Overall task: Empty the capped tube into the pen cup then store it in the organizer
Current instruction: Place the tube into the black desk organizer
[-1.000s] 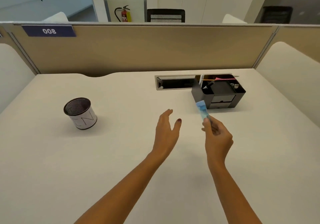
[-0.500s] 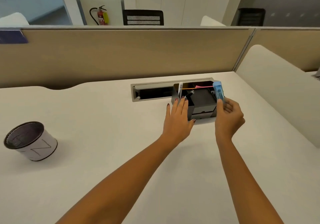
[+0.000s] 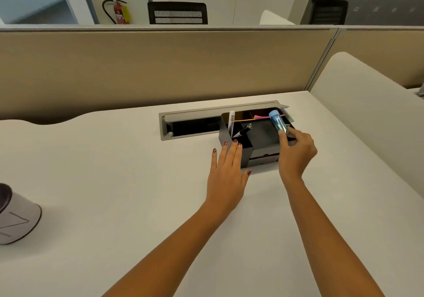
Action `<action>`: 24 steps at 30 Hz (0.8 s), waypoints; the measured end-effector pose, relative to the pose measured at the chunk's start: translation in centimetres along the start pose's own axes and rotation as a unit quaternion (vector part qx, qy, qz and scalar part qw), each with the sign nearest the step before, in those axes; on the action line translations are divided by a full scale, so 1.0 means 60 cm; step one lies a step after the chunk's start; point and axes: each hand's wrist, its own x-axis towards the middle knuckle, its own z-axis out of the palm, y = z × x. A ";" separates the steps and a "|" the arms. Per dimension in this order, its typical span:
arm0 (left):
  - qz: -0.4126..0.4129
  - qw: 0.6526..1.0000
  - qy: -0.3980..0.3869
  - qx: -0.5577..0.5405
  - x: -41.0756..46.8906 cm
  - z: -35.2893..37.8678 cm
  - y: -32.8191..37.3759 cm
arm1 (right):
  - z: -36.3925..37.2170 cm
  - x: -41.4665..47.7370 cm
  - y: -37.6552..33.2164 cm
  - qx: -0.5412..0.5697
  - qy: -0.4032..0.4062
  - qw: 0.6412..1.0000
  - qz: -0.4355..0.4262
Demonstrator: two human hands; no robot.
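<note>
The right hand (image 3: 296,152) holds the tube (image 3: 278,122) in a narrow grip, thumb and fingers pinching its lower end. The tube stands nearly upright, blue cap up, above the right rear part of the organizer (image 3: 236,146). The left hand (image 3: 226,175) lies flat and spread, its fingertips (image 3: 234,141) at the organizer's front left corner, holding nothing. The cup (image 3: 17,216) stands well apart at the table's (image 3: 114,182) left edge.

Judged from this layout, the step in hand is storing the tube. Whether the tube is already emptied cannot be told.

To do the step well:
- Keep the left hand braced against the organizer so that the box does not slide.
- Select a free compartment. The front left compartment already holds a white pen (image 3: 231,122) and a black marker (image 3: 243,130); the pink paper (image 3: 261,117) sits at the rear.
- Lower the tube base first, keeping it upright.
- Loosen the pinch only once the base rests on the compartment floor.
- Withdraw the right hand straight up, clear of the pens.
</note>
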 end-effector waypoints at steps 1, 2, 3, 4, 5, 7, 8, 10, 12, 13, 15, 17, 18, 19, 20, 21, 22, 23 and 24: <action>-0.002 1.000 -0.001 -0.007 -0.002 0.001 0.000 | 0.002 0.001 0.003 -0.009 -0.003 1.000 -0.002; -0.004 1.000 -0.001 -0.014 -0.004 0.002 0.000 | 0.003 0.000 0.007 -0.019 -0.006 1.000 -0.007; -0.006 1.000 -0.001 -0.022 -0.003 0.004 -0.001 | 0.006 0.001 0.010 -0.029 -0.009 0.999 -0.010; -0.007 1.000 0.000 -0.030 -0.003 0.006 -0.001 | 0.008 0.002 0.014 -0.040 -0.010 0.999 -0.013; -0.008 0.999 0.001 -0.037 -0.003 0.008 -0.001 | 0.010 0.002 0.016 -0.048 -0.013 0.999 -0.015; -0.008 0.999 0.003 -0.048 -0.004 0.008 -0.001 | 0.011 0.000 0.017 -0.055 -0.017 0.998 -0.024; -0.007 0.999 0.004 -0.051 -0.004 0.008 -0.001 | 0.012 0.000 0.017 -0.055 -0.017 0.998 -0.028; -0.007 0.998 0.005 -0.058 -0.005 0.009 -0.001 | 0.013 -0.001 0.017 -0.055 -0.017 0.998 -0.033; -0.009 0.998 0.004 -0.064 -0.004 0.010 -0.001 | 0.014 -0.002 0.018 -0.056 -0.017 0.998 -0.037; -0.010 0.998 0.004 -0.068 -0.004 0.010 -0.001 | 0.015 -0.002 0.019 -0.057 -0.019 0.997 -0.039; -0.010 0.997 0.005 -0.074 -0.004 0.011 -0.001 | 0.015 -0.002 0.020 -0.064 -0.021 0.997 -0.043; -0.011 0.997 0.005 -0.074 -0.005 0.013 -0.001 | 0.015 -0.001 0.022 -0.072 -0.023 0.996 -0.046; -0.011 0.997 0.007 -0.073 -0.006 0.013 -0.002 | 0.016 -0.001 0.022 -0.075 -0.025 0.996 -0.046; -0.011 0.997 0.008 -0.075 -0.006 0.013 -0.002 | 0.016 -0.001 0.022 -0.077 -0.026 0.996 -0.048; -0.013 0.997 0.006 -0.080 -0.005 0.014 -0.002 | 0.017 -0.002 0.023 -0.078 -0.026 0.995 -0.050; -0.013 0.997 0.008 -0.081 -0.005 0.014 -0.002 | 0.017 -0.001 0.024 -0.078 -0.026 0.995 -0.048; -0.013 0.996 0.008 -0.084 -0.005 0.015 -0.001 | 0.016 -0.001 0.023 -0.077 -0.026 0.996 -0.046; -0.013 0.996 0.008 -0.088 -0.005 0.016 -0.001 | 0.015 -0.001 0.021 -0.072 -0.027 0.996 -0.043; -0.011 0.996 0.008 -0.091 -0.005 0.015 -0.001 | 0.014 -0.001 0.019 -0.069 -0.026 0.997 -0.039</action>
